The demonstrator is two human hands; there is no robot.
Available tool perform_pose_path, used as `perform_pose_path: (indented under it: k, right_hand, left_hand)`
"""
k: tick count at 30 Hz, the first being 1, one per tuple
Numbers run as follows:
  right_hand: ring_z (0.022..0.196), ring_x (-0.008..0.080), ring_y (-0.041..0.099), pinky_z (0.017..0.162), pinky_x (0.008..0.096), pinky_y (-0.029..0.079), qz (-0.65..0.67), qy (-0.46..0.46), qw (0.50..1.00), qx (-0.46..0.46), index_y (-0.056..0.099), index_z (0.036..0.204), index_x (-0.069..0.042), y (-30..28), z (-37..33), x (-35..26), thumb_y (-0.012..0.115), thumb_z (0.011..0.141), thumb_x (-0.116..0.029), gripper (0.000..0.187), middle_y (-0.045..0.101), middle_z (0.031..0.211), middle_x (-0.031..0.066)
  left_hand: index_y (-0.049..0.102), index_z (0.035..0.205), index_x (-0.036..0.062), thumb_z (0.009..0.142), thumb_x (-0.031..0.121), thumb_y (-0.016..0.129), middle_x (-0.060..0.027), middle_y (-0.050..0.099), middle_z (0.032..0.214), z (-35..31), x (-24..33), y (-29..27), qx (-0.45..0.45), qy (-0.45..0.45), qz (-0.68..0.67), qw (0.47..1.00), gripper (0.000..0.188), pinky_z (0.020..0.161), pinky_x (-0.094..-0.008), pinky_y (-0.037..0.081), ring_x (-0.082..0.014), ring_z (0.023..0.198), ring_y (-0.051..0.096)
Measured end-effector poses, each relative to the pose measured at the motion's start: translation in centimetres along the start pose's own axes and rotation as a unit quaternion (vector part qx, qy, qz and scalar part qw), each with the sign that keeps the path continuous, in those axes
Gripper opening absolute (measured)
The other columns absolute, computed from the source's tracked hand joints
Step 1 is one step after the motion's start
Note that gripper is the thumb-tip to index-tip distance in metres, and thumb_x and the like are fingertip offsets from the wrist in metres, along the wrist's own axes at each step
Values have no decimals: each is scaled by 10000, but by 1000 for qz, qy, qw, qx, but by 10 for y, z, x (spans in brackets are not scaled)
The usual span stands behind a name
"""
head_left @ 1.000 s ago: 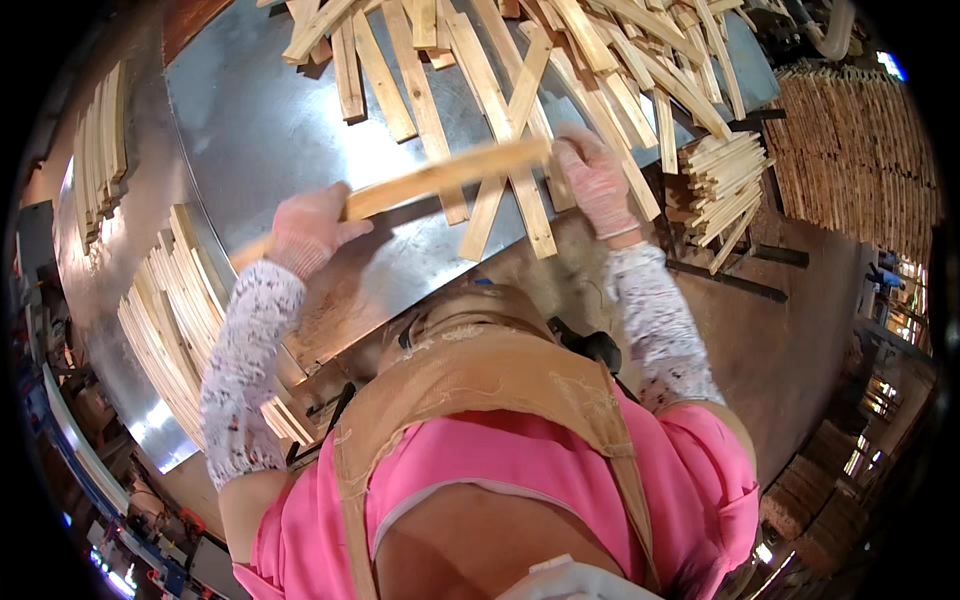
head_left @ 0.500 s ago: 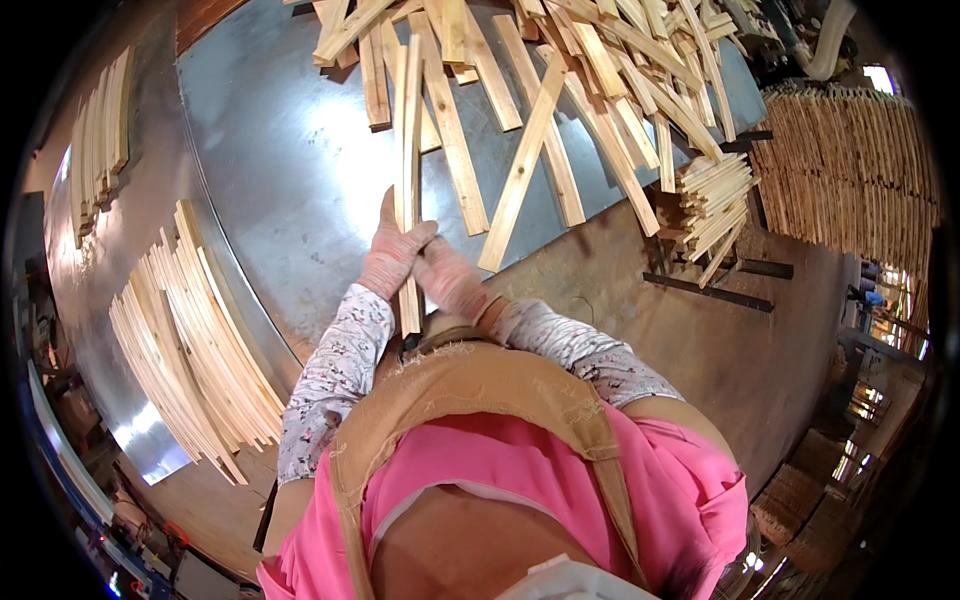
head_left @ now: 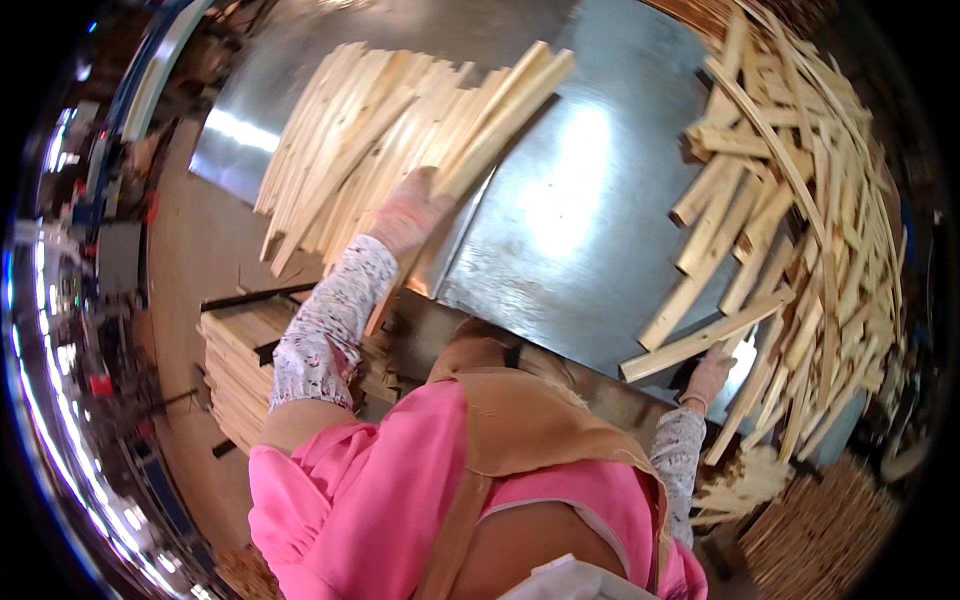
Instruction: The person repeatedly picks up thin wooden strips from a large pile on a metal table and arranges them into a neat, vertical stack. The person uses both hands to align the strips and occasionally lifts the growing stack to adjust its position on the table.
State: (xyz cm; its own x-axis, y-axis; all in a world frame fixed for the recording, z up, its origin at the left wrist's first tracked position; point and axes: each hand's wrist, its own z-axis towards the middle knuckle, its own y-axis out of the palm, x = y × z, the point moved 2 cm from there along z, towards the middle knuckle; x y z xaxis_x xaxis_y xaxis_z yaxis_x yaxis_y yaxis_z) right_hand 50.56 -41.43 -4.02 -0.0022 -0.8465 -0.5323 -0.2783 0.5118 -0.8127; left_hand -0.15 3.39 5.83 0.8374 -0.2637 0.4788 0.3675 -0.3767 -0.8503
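Note:
My left hand [head_left: 408,212], in a pale pinkish glove, is closed around the near part of a pair of light wooden slats [head_left: 507,115]. The pair lies along the right edge of a row of slats [head_left: 350,135] set side by side on the metal table. Far to the right, my gloved right hand [head_left: 708,378] grips a single wooden slat [head_left: 690,342] near its right end. That slat slants over the table's near edge, beside the loose pile; the right thumb and fingers are partly hidden.
A big jumbled pile of wooden slats [head_left: 800,220] covers the right of the shiny metal table [head_left: 520,240]. Stacked boards [head_left: 235,370] stand on a rack below at the left. More bundled wood [head_left: 825,530] is at the lower right. Machines line the far left.
The view has swung left. My hands, together on slats at the front before, are now wide apart: the left with slats at the row, the right on another slat by the pile.

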Motion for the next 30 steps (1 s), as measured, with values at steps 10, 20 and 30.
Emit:
perform_pose_path:
  k: [10, 20, 30]
  right_hand:
    - [1217, 437, 683, 1072, 472, 503, -139, 49, 989, -8, 629, 1353, 126, 40, -23, -107, 758, 887, -556, 836, 721, 1274, 316]
    - [970, 209, 693, 862, 342, 580, 200, -194, 938, -205, 519, 1497, -10, 136, -129, -148, 658, 1044, -146, 493, 722, 1160, 120]
    - [946, 432, 727, 885, 516, 586, -209, -424, 682, -559, 661, 1298, 22, 247, -348, -324, 632, 960, -349, 503, 743, 1011, 246]
  left_hand:
    - [389, 1668, 57, 1005, 494, 602, -230, 458, 1686, -8, -216, -93, -80, -255, -81, 960, 822, 1283, -418, 324, -375, 1582, 408]
    - [343, 1706, 182, 950, 427, 706, -184, 547, 1578, -36, -139, -82, -53, -182, 155, 970, 873, 1190, -466, 471, -364, 1436, 572]
    - [361, 1709, 123, 973, 392, 668, -230, 496, 1649, -42, -145, -66, 110, -170, 85, 976, 842, 1270, -455, 377, -390, 1527, 468]
